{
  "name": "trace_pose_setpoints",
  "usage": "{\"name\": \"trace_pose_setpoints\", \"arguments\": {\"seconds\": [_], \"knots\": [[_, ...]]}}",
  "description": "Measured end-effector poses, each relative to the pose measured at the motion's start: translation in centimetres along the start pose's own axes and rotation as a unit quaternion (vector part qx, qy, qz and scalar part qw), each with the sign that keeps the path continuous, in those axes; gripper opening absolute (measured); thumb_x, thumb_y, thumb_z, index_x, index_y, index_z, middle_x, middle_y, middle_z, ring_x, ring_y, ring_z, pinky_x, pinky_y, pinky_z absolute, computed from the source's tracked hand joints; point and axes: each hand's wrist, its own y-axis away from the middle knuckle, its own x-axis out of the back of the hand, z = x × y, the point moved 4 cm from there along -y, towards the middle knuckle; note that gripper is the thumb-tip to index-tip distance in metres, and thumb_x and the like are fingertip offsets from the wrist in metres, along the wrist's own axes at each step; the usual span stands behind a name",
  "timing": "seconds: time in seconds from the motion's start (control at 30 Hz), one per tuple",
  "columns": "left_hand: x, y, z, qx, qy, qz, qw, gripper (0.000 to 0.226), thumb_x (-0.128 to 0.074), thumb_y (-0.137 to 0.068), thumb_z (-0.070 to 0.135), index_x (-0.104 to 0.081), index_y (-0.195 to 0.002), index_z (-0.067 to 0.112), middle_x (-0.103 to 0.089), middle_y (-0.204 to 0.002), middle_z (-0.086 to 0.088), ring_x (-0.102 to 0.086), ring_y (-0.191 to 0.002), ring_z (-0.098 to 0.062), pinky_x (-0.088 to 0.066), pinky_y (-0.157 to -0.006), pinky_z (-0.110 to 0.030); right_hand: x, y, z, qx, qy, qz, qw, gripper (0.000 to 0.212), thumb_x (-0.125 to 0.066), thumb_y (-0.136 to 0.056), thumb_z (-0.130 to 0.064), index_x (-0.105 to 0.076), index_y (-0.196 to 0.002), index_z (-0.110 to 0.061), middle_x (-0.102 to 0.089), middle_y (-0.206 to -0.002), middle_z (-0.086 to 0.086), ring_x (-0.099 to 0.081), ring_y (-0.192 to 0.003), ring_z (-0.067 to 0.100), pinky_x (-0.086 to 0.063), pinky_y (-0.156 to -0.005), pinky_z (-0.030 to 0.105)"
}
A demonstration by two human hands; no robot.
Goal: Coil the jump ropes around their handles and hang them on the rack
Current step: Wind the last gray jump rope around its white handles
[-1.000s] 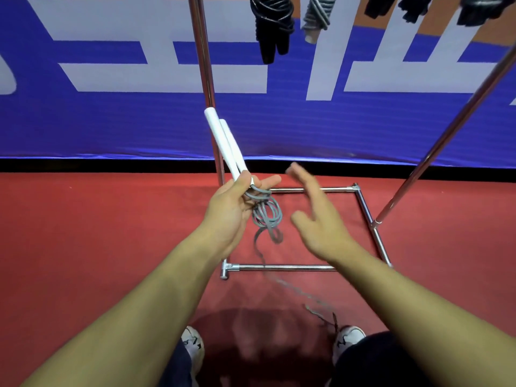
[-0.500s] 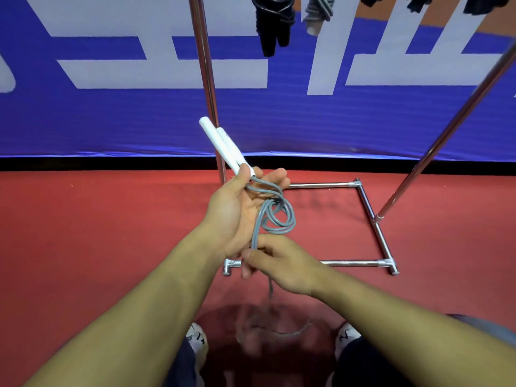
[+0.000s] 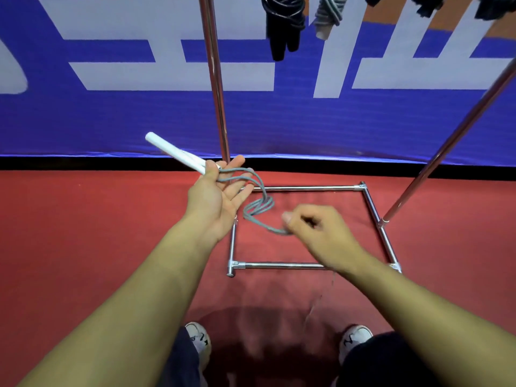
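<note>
- The left hand [image 3: 216, 199] lay palm up, thumb clamping the white handles [image 3: 176, 153], which pointed up and to the left.
- The grey rope [image 3: 255, 208] ran from the handles across the straightened fingers [image 3: 237, 166] and sagged in loose loops.
- The right hand [image 3: 318, 229] pinched the rope's lower stretch, well apart from the left.
- Both hands hovered above the rack [image 3: 304, 187] base on the red floor [image 3: 97, 219].
- Coiled ropes [image 3: 282, 23] hung above.

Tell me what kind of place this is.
Probably a sports hall or gym: red sports flooring, a blue banner with big white lettering along the wall, and a metal rack with coiled jump ropes hanging on it.
</note>
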Motion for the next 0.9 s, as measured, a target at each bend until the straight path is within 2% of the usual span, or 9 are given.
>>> {"name": "trace_pose_setpoints", "arguments": {"seconds": [0.13, 0.2, 0.27, 0.33, 0.4, 0.53, 0.7, 0.83, 0.9], "knots": [[-0.7, 0.5, 0.0, 0.028, 0.050, -0.035, 0.998, 0.030, -0.035, -0.106, 0.036, -0.053, -0.106, 0.011, -0.076, -0.099, -0.001, -0.073, -0.092, -0.031, -0.060, -0.076, -0.042, -4.5, 2.9, 2.4, -0.091, 0.140, -0.310, 0.936, 0.009, -0.062, -0.092, -0.018, -0.059, -0.095, -0.011, -0.059, -0.062, -0.010, -0.052, -0.046, 0.003, -0.037, -0.046, 0.012], [-1.0, 0.9, 0.2, 0.042, 0.066, -0.053, 0.996, 0.027, -0.038, -0.106, 0.034, -0.054, -0.100, 0.013, -0.076, -0.093, 0.000, -0.074, -0.087, -0.030, -0.061, -0.067, -0.035, -5.1, 3.5, 5.0, -0.237, 0.139, -0.337, 0.901, 0.018, -0.052, -0.091, -0.012, -0.047, -0.108, -0.008, -0.067, -0.070, 0.006, -0.063, -0.050, 0.021, -0.045, -0.042, 0.027], [-1.1, 1.4, 0.5, 0.050, 0.067, -0.062, 0.995, 0.024, -0.040, -0.105, 0.033, -0.055, -0.102, 0.015, -0.075, -0.089, 0.003, -0.075, -0.081, -0.025, -0.059, -0.061, -0.029, -4.0, 2.1, 8.3, -0.320, 0.115, -0.195, 0.920, 0.023, -0.042, -0.088, 0.000, -0.046, -0.111, -0.003, -0.065, -0.070, 0.014, -0.061, -0.051, 0.029, -0.049, -0.047, 0.036], [-1.0, 1.5, 0.7, 0.051, 0.056, -0.049, 0.996, 0.024, -0.040, -0.105, 0.033, -0.054, -0.103, 0.014, -0.075, -0.086, 0.003, -0.075, -0.077, -0.022, -0.059, -0.058, -0.027, -0.9, -0.2, 10.3, -0.315, 0.085, 0.054, 0.944, 0.022, -0.037, -0.089, -0.001, -0.051, -0.101, -0.012, -0.061, -0.079, 0.014, -0.060, -0.064, 0.029, -0.054, -0.065, 0.046], [-0.4, 1.4, 0.7, 0.040, 0.029, -0.003, 0.999, 0.025, -0.039, -0.106, 0.033, -0.053, -0.101, 0.013, -0.076, -0.084, 0.001, -0.075, -0.076, -0.024, -0.060, -0.058, -0.031, 2.6, -1.3, 10.3, -0.280, 0.047, 0.259, 0.923, 0.025, -0.033, -0.088, -0.007, -0.050, -0.094, -0.025, -0.058, -0.085, 0.009, -0.058, -0.078, 0.027, -0.048, -0.074, 0.041], [1.8, 0.6, 0.9, 0.007, -0.055, 0.139, 0.989, 0.029, -0.029, -0.109, 0.031, -0.046, -0.091, 0.016, -0.073, -0.087, -0.001, -0.072, -0.075, -0.023, -0.058, -0.063, -0.036, 7.6, -1.2, 8.1, -0.199, 0.055, 0.433, 0.878, 0.032, -0.035, -0.086, 0.002, -0.056, -0.096, -0.020, -0.058, -0.105, 0.011, -0.050, -0.093, 0.019, -0.041, -0.091, 0.034], [1.7, 0.6, 0.3, 0.051, -0.061, 0.112, 0.990, 0.030, -0.031, -0.109, 0.029, -0.046, -0.087, 0.015, -0.075, -0.074, -0.002, -0.072, -0.066, -0.021, -0.059, -0.059, -0.033, 3.7, -1.4, 7.9, -0.250, 0.082, 0.185, 0.947, 0.064, -0.049, -0.074, 0.000, -0.056, -0.132, -0.024, -0.043, -0.138, 0.010, -0.046, -0.127, 0.031, -0.037, -0.110, 0.042], [-0.5, 1.6, -2.0, 0.107, -0.060, -0.001, 0.992, 0.029, -0.036, -0.107, 0.029, -0.053, -0.094, 0.009, -0.076, -0.088, -0.010, -0.074, -0.073, -0.024, -0.061, -0.060, -0.030, -0.5, -0.5, 3.3, -0.023, 0.051, 0.083, 0.995, 0.079, -0.050, -0.072, -0.018, -0.032, -0.149, -0.020, -0.031, -0.153, -0.004, -0.022, -0.145, 0.012, -0.014, -0.120, 0.025], [-1.4, 2.2, -2.9, 0.135, -0.064, -0.044, 0.988, 0.032, -0.039, -0.106, 0.030, -0.056, -0.111, 0.004, -0.074, -0.102, -0.016, -0.074, -0.082, -0.028, -0.062, -0.066, -0.032, -2.2, -0.3, 2.4, -0.002, 0.041, 0.033, 0.999, 0.080, -0.056, -0.076, -0.017, -0.027, -0.150, -0.026, -0.034, -0.151, -0.013, -0.027, -0.143, 0.005, -0.019, -0.117, 0.020]]}}
